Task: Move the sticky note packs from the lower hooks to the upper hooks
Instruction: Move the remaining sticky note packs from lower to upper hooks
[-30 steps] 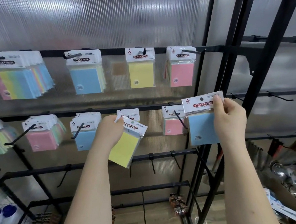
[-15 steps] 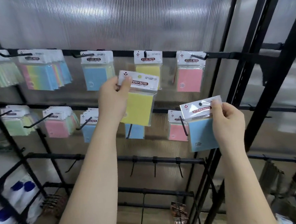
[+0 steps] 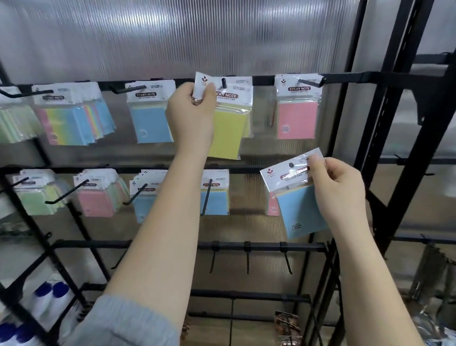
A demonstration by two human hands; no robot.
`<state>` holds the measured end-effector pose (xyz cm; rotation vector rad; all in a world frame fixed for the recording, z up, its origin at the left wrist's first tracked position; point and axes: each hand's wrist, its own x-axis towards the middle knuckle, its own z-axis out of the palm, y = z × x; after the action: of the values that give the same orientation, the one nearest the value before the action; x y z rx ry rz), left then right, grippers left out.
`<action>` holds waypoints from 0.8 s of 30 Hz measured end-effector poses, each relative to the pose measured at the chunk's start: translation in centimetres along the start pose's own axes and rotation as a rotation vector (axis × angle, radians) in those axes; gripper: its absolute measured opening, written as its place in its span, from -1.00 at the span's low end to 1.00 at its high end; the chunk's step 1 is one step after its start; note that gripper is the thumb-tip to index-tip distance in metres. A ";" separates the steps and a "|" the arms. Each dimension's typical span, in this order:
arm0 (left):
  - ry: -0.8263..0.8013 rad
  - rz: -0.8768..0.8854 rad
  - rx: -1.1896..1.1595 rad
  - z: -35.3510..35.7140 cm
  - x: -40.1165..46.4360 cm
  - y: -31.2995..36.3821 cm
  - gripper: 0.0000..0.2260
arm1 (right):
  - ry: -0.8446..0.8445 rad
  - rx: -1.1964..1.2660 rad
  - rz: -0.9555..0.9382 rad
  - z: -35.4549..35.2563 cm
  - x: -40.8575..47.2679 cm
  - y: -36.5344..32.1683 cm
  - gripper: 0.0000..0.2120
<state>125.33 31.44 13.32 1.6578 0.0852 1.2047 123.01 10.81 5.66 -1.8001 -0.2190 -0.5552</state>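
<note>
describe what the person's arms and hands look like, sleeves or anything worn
Both forearms are bare. The left arm has a light grey knit sleeve pushed up towards the elbow, with a ribbed, bunched cuff. The right arm shows no sleeve in view. The left hand wears what looks like a small ring on one finger; the right hand shows no jewellery or glove.

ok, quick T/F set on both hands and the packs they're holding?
1. The left hand holds a yellow pack up at the upper hook. True.
2. The right hand is empty. False: it pinches a blue pack by its header.
3. The blue pack already hangs on a hook. False: it is held free, below the upper rail.
4. A pink pack hangs on the upper rail, right of the yellow one. True.
</note>
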 end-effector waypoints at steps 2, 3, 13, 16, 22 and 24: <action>0.004 -0.019 -0.001 0.4 0.1 -0.6 -0.71 | 0.006 0.006 0.010 0.3 0.1 -0.1 -0.57; 0.003 -0.024 0.002 0.6 0.3 -0.8 -0.71 | 0.009 0.010 0.015 0.4 0.1 -0.1 -0.57; -0.090 -0.175 0.080 3.3 3.8 -2.8 -0.64 | 0.040 0.022 0.029 0.9 1.1 -0.4 -0.58; -0.049 -0.214 0.123 4.2 4.6 -3.3 -0.55 | 0.049 0.014 0.008 0.9 1.7 -0.3 -0.56; 0.003 -0.293 0.111 5.4 5.2 -4.2 -0.72 | 0.042 0.012 -0.011 0.8 3.0 -0.3 -0.57; 0.027 -0.284 0.090 5.4 5.1 -4.4 -0.77 | 0.034 0.019 -0.012 0.8 3.3 -0.2 -0.56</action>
<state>133.91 32.73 13.60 1.6429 0.3846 1.0189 126.01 11.20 7.25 -1.7703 -0.2119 -0.5899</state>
